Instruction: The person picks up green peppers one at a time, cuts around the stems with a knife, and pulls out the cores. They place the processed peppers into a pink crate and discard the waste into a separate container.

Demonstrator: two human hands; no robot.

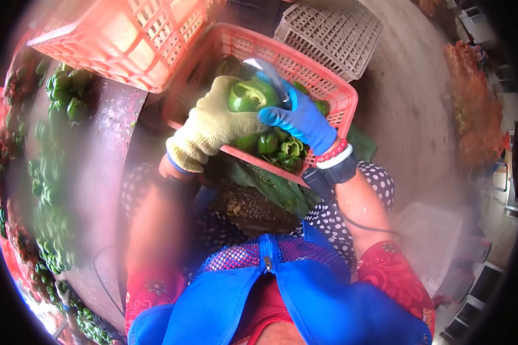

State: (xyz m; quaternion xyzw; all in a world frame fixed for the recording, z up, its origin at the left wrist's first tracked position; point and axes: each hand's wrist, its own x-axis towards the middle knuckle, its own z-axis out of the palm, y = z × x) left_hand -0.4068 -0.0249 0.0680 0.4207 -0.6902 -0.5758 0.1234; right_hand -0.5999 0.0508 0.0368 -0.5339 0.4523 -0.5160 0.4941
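Note:
My left hand, in a pale yellow knitted glove, is closed around the left side of a green bell pepper. The pepper shows a hollow at its upper side. My right hand, in a blue glove, grips a knife with a curved, shiny blade pointing up and left; its thumb rests near the pepper's right side. Both hands are over a pink plastic crate that holds several green peppers and cut pieces. The knife's handle is mostly hidden by the fingers.
Another pink crate stands at the upper left, and a grey crate sits behind at the upper right. Piles of green peppers line the left side. Large green leaves lie below the crate. A dark cable hangs by my right forearm.

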